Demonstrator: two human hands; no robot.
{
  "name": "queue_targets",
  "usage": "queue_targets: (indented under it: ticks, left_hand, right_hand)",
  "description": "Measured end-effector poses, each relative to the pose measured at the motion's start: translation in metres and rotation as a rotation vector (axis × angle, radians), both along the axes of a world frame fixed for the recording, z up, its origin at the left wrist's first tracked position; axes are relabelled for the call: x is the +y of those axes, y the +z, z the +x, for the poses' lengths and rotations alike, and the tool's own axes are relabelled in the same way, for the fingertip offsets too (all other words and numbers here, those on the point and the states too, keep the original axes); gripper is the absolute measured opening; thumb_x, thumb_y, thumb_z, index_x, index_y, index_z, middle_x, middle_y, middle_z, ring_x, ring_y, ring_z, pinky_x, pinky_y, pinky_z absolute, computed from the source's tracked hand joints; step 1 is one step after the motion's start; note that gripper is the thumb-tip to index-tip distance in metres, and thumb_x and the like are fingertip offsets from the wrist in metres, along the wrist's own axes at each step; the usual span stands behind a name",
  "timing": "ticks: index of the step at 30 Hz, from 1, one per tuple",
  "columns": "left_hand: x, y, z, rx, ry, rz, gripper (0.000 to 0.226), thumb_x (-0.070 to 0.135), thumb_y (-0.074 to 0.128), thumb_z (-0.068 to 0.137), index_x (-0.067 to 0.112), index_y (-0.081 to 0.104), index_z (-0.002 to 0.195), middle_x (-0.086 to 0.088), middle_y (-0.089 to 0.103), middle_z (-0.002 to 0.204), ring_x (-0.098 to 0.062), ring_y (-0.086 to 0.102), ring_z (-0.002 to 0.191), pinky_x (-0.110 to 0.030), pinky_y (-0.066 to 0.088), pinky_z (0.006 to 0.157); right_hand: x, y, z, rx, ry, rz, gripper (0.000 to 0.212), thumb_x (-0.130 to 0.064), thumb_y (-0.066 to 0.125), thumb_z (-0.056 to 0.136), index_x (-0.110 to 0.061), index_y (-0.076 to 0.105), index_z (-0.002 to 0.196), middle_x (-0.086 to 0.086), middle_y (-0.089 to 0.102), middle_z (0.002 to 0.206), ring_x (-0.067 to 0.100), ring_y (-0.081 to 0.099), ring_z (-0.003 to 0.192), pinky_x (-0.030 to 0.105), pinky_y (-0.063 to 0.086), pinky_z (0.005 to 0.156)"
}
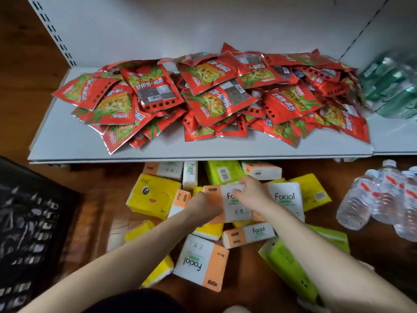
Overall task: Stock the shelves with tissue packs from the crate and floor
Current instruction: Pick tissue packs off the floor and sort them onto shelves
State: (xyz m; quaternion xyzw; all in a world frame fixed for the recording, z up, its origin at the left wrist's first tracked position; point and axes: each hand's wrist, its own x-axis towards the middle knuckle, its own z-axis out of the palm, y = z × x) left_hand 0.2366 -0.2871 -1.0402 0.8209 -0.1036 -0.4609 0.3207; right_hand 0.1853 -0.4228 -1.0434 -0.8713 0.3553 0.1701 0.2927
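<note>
Tissue packs (248,236) lie in a loose heap on the wooden floor (108,177), just in front of and partly under the low white shelf (180,149). Both hands are on one orange-and-white "Facial" pack (238,212) on top of the heap's middle. The left hand (203,204) grips its left end, fingers curled round the edge. The right hand (252,190) holds its top right part, fingers (242,180) bent over the far edge and partly covering the printed word.

Around it lie more packs of the same kind, a yellow pack with a winking face (153,195) to the left, and lime-green packs (291,267), one near the right forearm and another by the shelf's front edge.

The shelf carries a wide pile of red snack packets (203,98), with blurred green bottles (392,86) at its right end. Clear water bottles (383,199) lie on the floor to the right of the heap. A black crate (29,222) stands at the left, blurred, so its contents cannot be told.
</note>
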Motion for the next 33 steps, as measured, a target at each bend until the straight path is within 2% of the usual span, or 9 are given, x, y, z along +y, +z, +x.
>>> queue_targets:
  ticks: [4, 8, 13, 17, 20, 24, 27, 30, 33]
  left_hand:
    - [-0.001, -0.002, 0.004, 0.092, 0.133, -0.019, 0.016, 0.02, 0.065, 0.085, 0.011, 0.052, 0.081, 0.001, 0.053, 0.067, -0.01, 0.051, 0.057, -0.017, 0.04, 0.042]
    - [0.004, 0.022, 0.028, 0.127, 0.242, -0.13, 0.02, 0.02, 0.069, 0.081, 0.008, 0.059, 0.093, -0.004, 0.063, 0.076, -0.012, 0.058, 0.058, -0.018, 0.044, 0.043]
    - [0.027, 0.083, 0.066, 0.127, 0.356, -0.324, 0.024, 0.017, 0.066, 0.081, 0.014, 0.056, 0.103, -0.006, 0.066, 0.081, -0.017, 0.064, 0.063, -0.025, 0.053, 0.051]
    - [0.054, 0.128, 0.078, 0.006, 0.456, -0.481, 0.041, 0.012, 0.074, 0.073, 0.013, 0.057, 0.11, -0.01, 0.066, 0.084, -0.024, 0.063, 0.069, -0.034, 0.054, 0.063]
    - [0.075, 0.163, 0.079, -0.078, 0.446, -0.623, 0.042, 0.006, 0.076, 0.07, 0.015, 0.056, 0.106, -0.013, 0.066, 0.095, -0.025, 0.064, 0.072, -0.035, 0.054, 0.066]
    - [0.1, 0.205, 0.085, -0.264, 0.547, -0.771, 0.039, 0.011, 0.076, 0.073, 0.008, 0.053, 0.104, -0.019, 0.065, 0.092, -0.027, 0.061, 0.075, -0.047, 0.048, 0.076]
    - [0.116, 0.232, 0.096, -0.481, 0.651, -0.817, 0.051, 0.029, 0.08, 0.064, 0.012, 0.048, 0.1, -0.017, 0.065, 0.097, -0.022, 0.065, 0.077, -0.041, 0.054, 0.072]
    - [0.131, 0.258, 0.111, -0.617, 0.688, -0.802, 0.053, 0.048, 0.074, 0.058, 0.018, 0.049, 0.093, -0.014, 0.066, 0.099, -0.026, 0.067, 0.086, -0.046, 0.056, 0.077]
    - [0.142, 0.277, 0.131, -0.696, 0.617, -0.791, 0.044, 0.043, 0.075, 0.069, 0.017, 0.057, 0.099, -0.011, 0.068, 0.102, -0.025, 0.067, 0.094, -0.046, 0.055, 0.084]
  right_hand:
    - [-0.007, -0.002, -0.008, -0.093, -0.166, 0.185, 0.049, -0.031, 0.056, 0.089, -0.013, 0.043, 0.133, 0.009, 0.052, 0.13, 0.023, 0.054, 0.108, 0.029, 0.045, 0.078]
    - [-0.008, 0.006, -0.01, -0.222, -0.249, 0.21, 0.05, -0.037, 0.06, 0.087, -0.011, 0.048, 0.128, 0.007, 0.055, 0.126, 0.022, 0.052, 0.114, 0.031, 0.043, 0.089]
    - [0.013, 0.049, 0.019, -0.496, -0.302, 0.402, 0.033, -0.039, 0.058, 0.087, -0.013, 0.06, 0.108, 0.003, 0.064, 0.108, 0.016, 0.058, 0.095, 0.025, 0.043, 0.066]
    - [0.037, 0.098, 0.04, -0.801, -0.313, 0.52, 0.013, -0.023, 0.063, 0.086, -0.014, 0.062, 0.096, -0.006, 0.065, 0.082, 0.0, 0.062, 0.072, 0.014, 0.047, 0.06]
    - [0.053, 0.131, 0.05, -0.957, -0.26, 0.566, 0.001, -0.019, 0.062, 0.086, -0.018, 0.062, 0.087, -0.003, 0.067, 0.084, 0.005, 0.063, 0.074, 0.016, 0.049, 0.063]
    - [0.079, 0.179, 0.063, -1.143, -0.222, 0.593, 0.01, -0.02, 0.064, 0.084, -0.021, 0.06, 0.093, -0.004, 0.069, 0.089, 0.004, 0.065, 0.08, 0.021, 0.053, 0.067]
    - [0.102, 0.216, 0.077, -1.295, -0.165, 0.576, 0.013, -0.014, 0.065, 0.082, -0.023, 0.057, 0.087, -0.01, 0.065, 0.085, -0.009, 0.062, 0.072, 0.008, 0.047, 0.064]
    - [0.118, 0.245, 0.101, -1.344, -0.099, 0.548, 0.011, -0.017, 0.066, 0.082, -0.025, 0.059, 0.086, -0.011, 0.065, 0.083, -0.011, 0.06, 0.07, 0.007, 0.045, 0.064]
    - [0.122, 0.271, 0.13, -1.307, -0.034, 0.497, 0.006, -0.023, 0.064, 0.085, -0.025, 0.063, 0.091, -0.01, 0.068, 0.092, 0.0, 0.062, 0.084, 0.017, 0.047, 0.076]
